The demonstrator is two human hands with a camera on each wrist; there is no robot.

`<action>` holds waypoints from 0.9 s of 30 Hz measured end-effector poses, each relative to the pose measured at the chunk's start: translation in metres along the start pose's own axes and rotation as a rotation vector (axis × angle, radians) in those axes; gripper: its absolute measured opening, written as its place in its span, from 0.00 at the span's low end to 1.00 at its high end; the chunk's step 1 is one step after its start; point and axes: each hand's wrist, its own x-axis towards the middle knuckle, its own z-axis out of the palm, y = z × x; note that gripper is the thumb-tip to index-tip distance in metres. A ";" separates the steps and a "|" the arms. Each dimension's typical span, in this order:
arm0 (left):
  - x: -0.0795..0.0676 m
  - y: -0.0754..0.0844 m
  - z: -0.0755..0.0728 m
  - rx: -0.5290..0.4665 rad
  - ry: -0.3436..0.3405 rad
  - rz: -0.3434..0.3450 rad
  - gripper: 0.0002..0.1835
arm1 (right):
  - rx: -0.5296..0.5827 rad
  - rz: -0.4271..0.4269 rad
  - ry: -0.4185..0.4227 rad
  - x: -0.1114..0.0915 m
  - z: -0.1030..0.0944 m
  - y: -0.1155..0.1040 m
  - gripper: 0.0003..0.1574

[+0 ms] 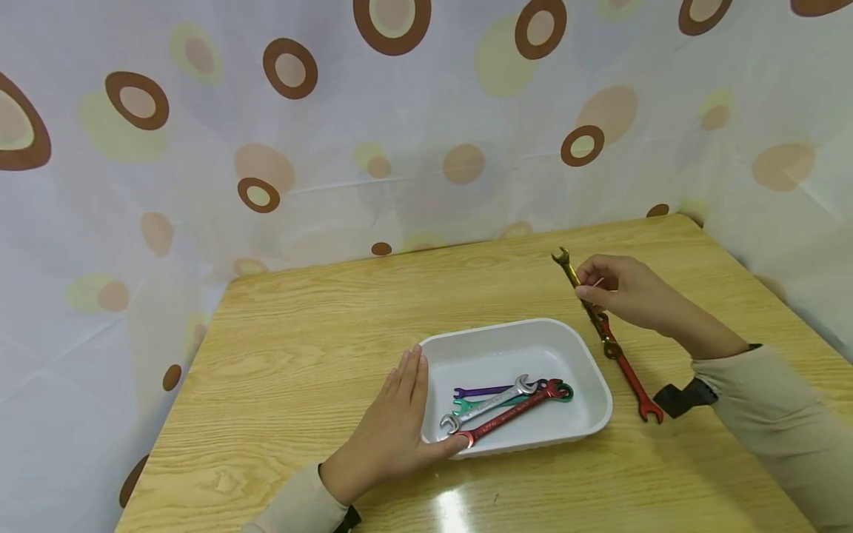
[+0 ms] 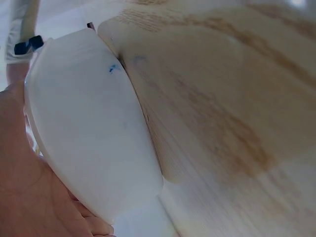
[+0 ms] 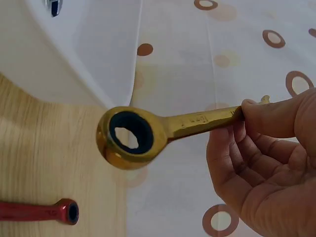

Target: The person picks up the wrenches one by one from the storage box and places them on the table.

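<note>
In the head view my right hand pinches a gold wrench above the table, right of the white tray. Close up in the right wrist view, the thumb and fingers grip its shaft, and its ring end points away from the hand. Below it a red wrench lies on the table. My left hand rests on the tray's near left corner, fingers straight along the left rim and thumb along the front one. Inside the tray lie a silver wrench, a red wrench, a green wrench and a purple wrench.
The wooden table carries the tray near its middle. Behind it and on both sides hangs a white cloth with brown, peach and yellow spots. A black strap is on the right wrist.
</note>
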 end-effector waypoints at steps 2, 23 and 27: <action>0.000 0.000 0.000 -0.001 0.000 0.001 0.64 | 0.004 0.031 0.009 -0.005 -0.004 0.010 0.09; -0.001 0.001 -0.001 -0.032 -0.016 -0.015 0.64 | 0.030 0.293 -0.085 -0.040 -0.004 0.101 0.16; -0.001 0.001 -0.001 -0.028 -0.017 -0.009 0.63 | 0.019 0.307 -0.100 -0.040 0.000 0.109 0.15</action>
